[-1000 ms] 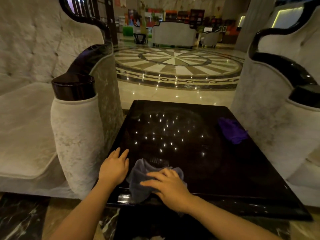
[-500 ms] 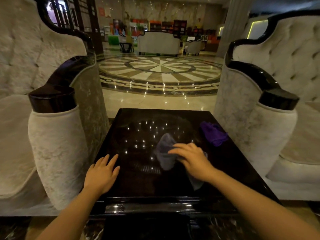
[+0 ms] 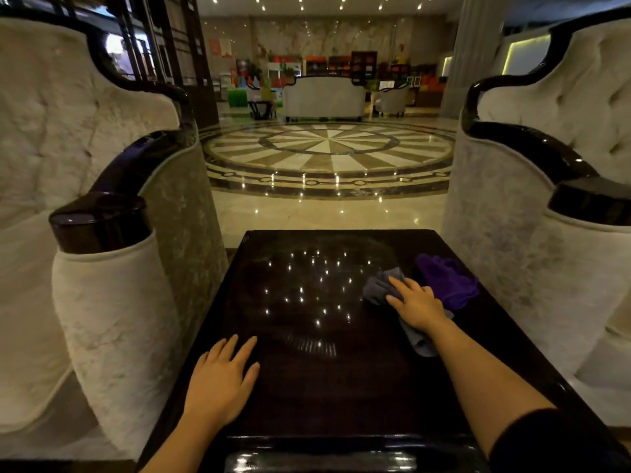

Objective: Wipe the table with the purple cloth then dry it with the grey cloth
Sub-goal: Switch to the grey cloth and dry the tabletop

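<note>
A glossy dark table (image 3: 307, 377) fills the lower middle of the head view, with ceiling lights reflected in it. My right hand (image 3: 415, 303) presses flat on the grey cloth (image 3: 377, 287) at the table's right side, the cloth trailing back under my wrist. The purple cloth (image 3: 447, 279) lies crumpled just right of the grey one, touching it, near the table's right edge. My left hand (image 3: 222, 377) rests flat on the near left part of the table, fingers spread, holding nothing.
A pale upholstered armchair (image 3: 112, 319) with a dark wooden arm stands close against the table's left side. Another armchair (image 3: 532, 254) flanks the right side. Beyond the far edge lies a polished marble floor (image 3: 327, 151) with a round inlay and more seating behind.
My right hand has slid the grey cloth from the near left of the table, across the middle, to the right side beside the purple cloth. My left hand stayed on the near left.
</note>
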### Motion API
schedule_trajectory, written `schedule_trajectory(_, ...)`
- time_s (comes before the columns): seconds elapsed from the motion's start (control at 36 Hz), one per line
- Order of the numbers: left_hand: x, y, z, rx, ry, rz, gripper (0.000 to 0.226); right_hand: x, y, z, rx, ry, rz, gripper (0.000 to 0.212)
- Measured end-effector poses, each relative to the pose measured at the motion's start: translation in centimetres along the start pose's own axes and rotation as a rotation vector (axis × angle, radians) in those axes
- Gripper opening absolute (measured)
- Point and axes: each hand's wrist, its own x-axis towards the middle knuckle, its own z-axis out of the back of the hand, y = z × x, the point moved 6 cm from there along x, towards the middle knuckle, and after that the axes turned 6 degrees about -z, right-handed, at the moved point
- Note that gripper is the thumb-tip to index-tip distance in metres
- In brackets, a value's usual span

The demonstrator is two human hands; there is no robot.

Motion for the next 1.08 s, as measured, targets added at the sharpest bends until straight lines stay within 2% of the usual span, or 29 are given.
schedule_trajectory(0.08,-0.3,-0.1,-0.1,0.011,-0.004,0.003,0.054,-0.5,-0.7,-1.3,0.004,-0.028,-0.059,0.049)
schedule_trajectory(0.11,-2.1,-1.9,-1.5,0.013,0.057,-0.028,0.054,-3.5,-3.2,-1.9,-0.041,0.001,-0.118,0.048)
schedule_trajectory(0.25,-1.7,-1.9,-1.2,0.006,0.015,-0.027,0.054,-4.0,-2.4,-1.8,-0.003,-0.037,-0.034,0.044)
schedule_trajectory(0.28,-3.0,-3.3,-1.1,0.018,0.041,-0.063,0.054,-6.8,-3.7,-1.3,-0.011,-0.033,-0.061,0.043)
schedule_trajectory(0.47,-1.8,-1.7,-0.2,0.031,0.007,-0.035,0.053,-8.8,1.6,-3.1,-0.011,-0.048,0.166,0.039)
schedule_trajectory(0.72,-0.4,0.2,0.4,0.014,0.009,0.009,0.051,-15.8,8.6,-5.2,0.037,-0.01,0.475,0.039)
schedule_trajectory(0.92,-0.7,-0.5,0.4,0.004,0.038,0.002,0.051,-22.0,10.5,-6.0,0.021,-0.003,0.597,0.039)
schedule_trajectory(1.08,-0.5,-0.4,0.3,-0.018,0.053,-0.005,0.051,-24.2,11.8,-5.6,0.024,0.083,0.741,0.038)
